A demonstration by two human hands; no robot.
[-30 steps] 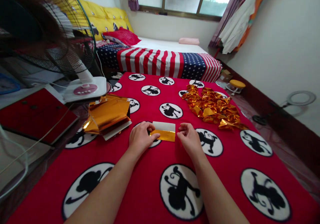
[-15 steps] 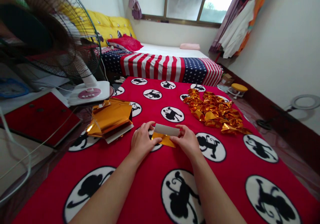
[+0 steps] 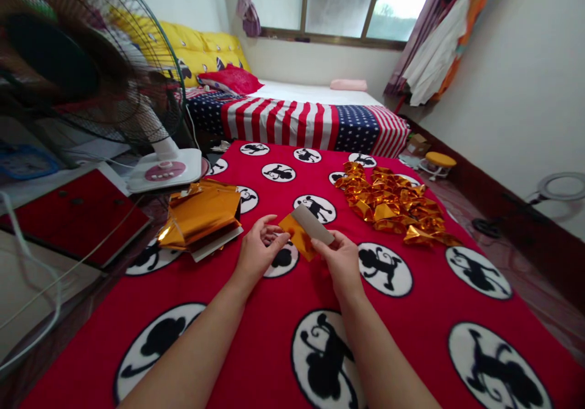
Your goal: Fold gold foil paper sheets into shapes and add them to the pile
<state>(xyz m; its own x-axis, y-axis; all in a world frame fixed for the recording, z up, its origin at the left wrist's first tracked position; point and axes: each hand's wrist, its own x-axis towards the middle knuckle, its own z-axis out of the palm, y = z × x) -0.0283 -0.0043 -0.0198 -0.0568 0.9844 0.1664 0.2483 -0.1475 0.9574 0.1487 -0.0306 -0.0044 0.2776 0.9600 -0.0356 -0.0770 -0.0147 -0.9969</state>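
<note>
In front of me is a sheet of gold foil paper with a pale grey back strip folded over along one side; it is tilted. My right hand pinches its right end between thumb and fingers. At its left edge is my left hand, fingers loosely curled and thumb apart from them, with nothing seen between them. Whether the left thumb touches the paper is hard to tell. Left of my hands lies a stack of gold foil sheets. To the right is a pile of folded gold foil pieces.
Everything lies on a red blanket with monkey prints in white circles. A running fan stands on a cabinet at the left. Behind is a bed with a star-and-stripe cover; a small yellow-topped stool is at the right.
The paper has turned clockwise from level to slanting, its right end in my right hand. My left hand has come off its left end and moved slightly left.
</note>
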